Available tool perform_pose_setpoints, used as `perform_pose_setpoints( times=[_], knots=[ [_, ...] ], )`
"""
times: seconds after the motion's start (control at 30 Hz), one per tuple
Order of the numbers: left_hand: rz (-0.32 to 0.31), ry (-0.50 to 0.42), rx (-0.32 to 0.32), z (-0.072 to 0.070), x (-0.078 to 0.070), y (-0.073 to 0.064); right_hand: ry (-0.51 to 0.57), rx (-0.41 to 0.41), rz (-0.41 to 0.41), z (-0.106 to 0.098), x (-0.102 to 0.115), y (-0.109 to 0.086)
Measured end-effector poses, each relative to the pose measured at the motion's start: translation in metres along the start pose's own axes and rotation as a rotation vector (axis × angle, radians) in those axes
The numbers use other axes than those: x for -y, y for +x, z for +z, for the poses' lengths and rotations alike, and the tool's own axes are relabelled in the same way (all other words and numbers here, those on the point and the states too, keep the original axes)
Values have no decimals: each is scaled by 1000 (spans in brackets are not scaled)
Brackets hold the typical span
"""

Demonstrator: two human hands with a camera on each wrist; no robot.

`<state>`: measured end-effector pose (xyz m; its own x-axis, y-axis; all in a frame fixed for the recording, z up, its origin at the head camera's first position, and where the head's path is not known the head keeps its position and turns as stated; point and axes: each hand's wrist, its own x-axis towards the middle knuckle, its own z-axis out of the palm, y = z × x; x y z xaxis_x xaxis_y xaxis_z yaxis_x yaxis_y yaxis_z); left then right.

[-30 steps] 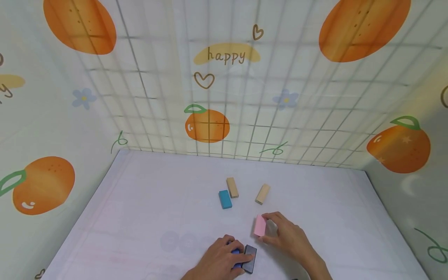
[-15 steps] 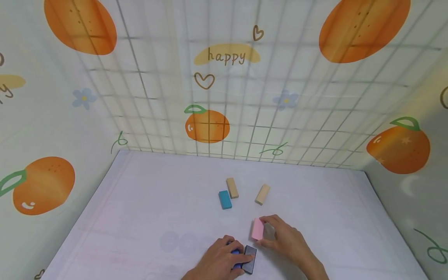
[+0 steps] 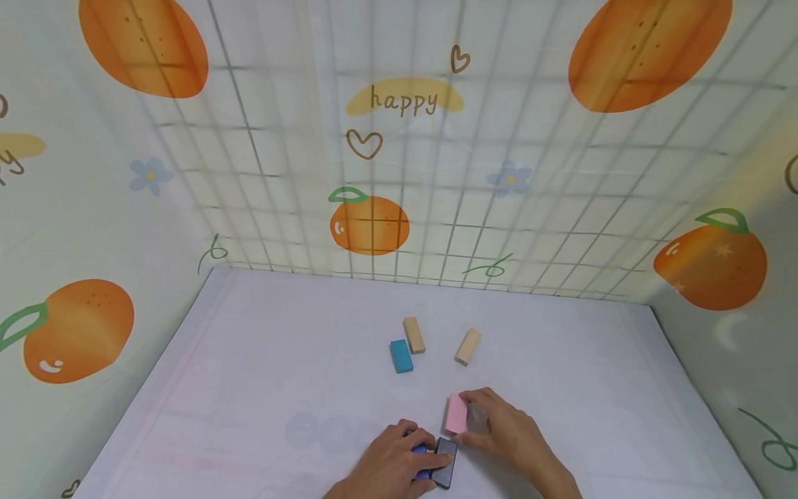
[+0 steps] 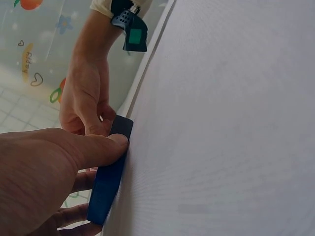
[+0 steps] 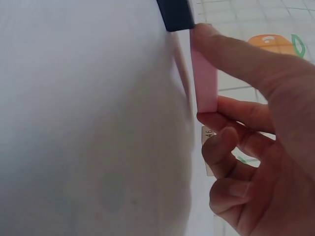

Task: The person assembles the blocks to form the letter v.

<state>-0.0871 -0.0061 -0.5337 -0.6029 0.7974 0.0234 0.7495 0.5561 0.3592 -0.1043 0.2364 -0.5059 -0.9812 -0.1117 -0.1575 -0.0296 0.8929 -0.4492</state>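
Note:
My left hand (image 3: pixel 393 461) holds a blue block (image 3: pixel 420 450) on the white tabletop, fingers curled over it. One of its fingers lies across the dark grey block (image 3: pixel 445 473) standing right beside the blue one. My right hand (image 3: pixel 511 433) pinches a pink block (image 3: pixel 456 414) between thumb and fingertips, just behind the grey block's far end. In the right wrist view, the pink block (image 5: pixel 204 81) is gripped at its two ends, near the dark block's (image 5: pixel 177 14) end. The left wrist view has the left thumb against the blue block (image 4: pixel 106 194); much of that block is hidden from above.
Farther back on the white tabletop (image 3: pixel 262 360) lie a teal block (image 3: pixel 402 355), a wooden block (image 3: pixel 414 335) close to it, and another wooden block (image 3: pixel 467 346) to the right. A printed curtain (image 3: pixel 280 173) with oranges encloses the table's back and sides.
My right hand has carried the pink block slightly left and toward the near edge, closer to the dark grey block. The left hand and its blocks stay put.

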Motion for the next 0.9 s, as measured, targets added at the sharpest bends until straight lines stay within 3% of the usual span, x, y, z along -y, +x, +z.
perform_pose_setpoints(
  times=[0.9],
  knots=[
    [-9,18,12,1,0,1,9,-1,-30,0,2,-5]
  ],
)
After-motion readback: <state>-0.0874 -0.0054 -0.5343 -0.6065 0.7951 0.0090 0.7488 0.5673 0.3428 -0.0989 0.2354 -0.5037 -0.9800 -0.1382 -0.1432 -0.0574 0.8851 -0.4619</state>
